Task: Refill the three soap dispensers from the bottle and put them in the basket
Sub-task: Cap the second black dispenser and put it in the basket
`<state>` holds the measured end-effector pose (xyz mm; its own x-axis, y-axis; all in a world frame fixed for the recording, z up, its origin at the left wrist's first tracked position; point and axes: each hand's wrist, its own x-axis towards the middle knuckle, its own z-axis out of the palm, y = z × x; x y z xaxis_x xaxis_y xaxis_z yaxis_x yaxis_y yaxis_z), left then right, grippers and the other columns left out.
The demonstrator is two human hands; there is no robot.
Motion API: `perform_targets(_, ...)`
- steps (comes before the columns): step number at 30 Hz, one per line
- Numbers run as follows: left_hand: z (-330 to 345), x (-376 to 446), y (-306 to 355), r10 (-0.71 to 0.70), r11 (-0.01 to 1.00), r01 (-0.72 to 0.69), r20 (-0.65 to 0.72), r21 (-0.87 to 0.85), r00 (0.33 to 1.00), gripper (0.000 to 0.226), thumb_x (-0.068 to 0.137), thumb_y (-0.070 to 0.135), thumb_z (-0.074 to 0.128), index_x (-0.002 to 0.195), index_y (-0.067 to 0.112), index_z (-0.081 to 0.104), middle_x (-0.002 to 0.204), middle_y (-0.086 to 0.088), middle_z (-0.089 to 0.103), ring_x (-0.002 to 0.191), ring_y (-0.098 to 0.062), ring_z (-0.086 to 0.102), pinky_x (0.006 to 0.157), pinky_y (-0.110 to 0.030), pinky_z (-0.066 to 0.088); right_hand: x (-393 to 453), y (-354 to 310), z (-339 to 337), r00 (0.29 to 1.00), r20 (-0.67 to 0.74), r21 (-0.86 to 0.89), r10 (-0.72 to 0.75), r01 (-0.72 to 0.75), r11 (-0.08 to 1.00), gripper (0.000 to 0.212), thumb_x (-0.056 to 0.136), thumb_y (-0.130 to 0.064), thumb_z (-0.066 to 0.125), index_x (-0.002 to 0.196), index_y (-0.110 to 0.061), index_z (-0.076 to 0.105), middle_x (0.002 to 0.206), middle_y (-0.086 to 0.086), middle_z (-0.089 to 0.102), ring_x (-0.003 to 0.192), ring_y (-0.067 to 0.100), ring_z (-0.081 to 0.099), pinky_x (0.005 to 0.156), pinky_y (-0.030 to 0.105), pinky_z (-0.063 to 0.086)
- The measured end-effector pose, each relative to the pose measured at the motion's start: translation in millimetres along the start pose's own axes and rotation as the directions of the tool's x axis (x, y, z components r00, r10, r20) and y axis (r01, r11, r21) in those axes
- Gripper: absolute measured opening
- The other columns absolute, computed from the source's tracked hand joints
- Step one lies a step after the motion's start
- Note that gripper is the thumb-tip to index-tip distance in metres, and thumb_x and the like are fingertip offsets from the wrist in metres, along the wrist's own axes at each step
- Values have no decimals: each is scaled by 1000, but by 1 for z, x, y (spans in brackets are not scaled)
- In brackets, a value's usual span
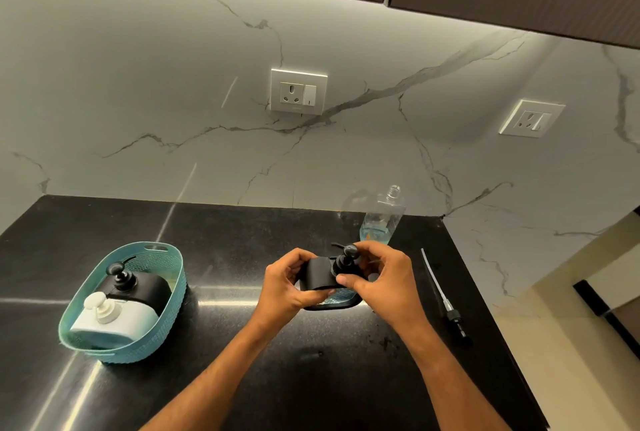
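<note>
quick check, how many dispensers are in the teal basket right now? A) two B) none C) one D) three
A: a black dispenser and a white dispenser lie in the teal basket; the third dispenser is out on the counter, gripped by the left hand and right hand.

No legible text, brand or number seen anywhere. Clear bottle [381,215] bears no readable label; dispensers in basket [173,278] are unmarked. Only sign: a short vertical mark on the switch rocker of the wall socket plate [298,91].
</note>
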<state>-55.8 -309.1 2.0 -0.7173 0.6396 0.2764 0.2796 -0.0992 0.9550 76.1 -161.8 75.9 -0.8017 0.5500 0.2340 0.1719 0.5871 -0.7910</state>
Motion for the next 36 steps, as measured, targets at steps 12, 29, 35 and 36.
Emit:
perform_targets(12,3,1,0,16,1000,-16,6,-13,1000,49,67,23,98,103,12,67,101,1,73,96,-24,72,82,-38,63,0,2,-2,999,-35,5,40,-40,999,46,61,-28,99,94,-25,67,86,-11,71,83,4,67,72,18,56)
perform_targets(29,-4,5,0,15,999,-16,-7,-28,1000,50,67,30,96,105,13,68,103,-2,74,99,-28,73,85,-48,63,9,2,6,999,18,45,27,-28,999,55,64,-22,97,110,-29,68,100,-15,71,95,1,67,79,18,57)
perform_targets(35,-5,6,-2,3,999,-4,-13,-43,1000,51,67,29,96,105,12,68,103,-3,74,99,-28,72,85,-48,63,11,0,4,999,45,30,-20,19,999,60,67,-22,95,119,-34,67,109,-18,68,98,4,65,84,24,58)
perform_targets(36,-5,6,-2,3,999,-3,-9,-41,1000,50,67,27,96,105,12,68,103,-3,74,98,-28,72,85,-48,63,12,0,4,999,46,25,-21,20,999,57,68,-18,95,116,-34,68,107,-18,69,99,3,65,84,25,58)
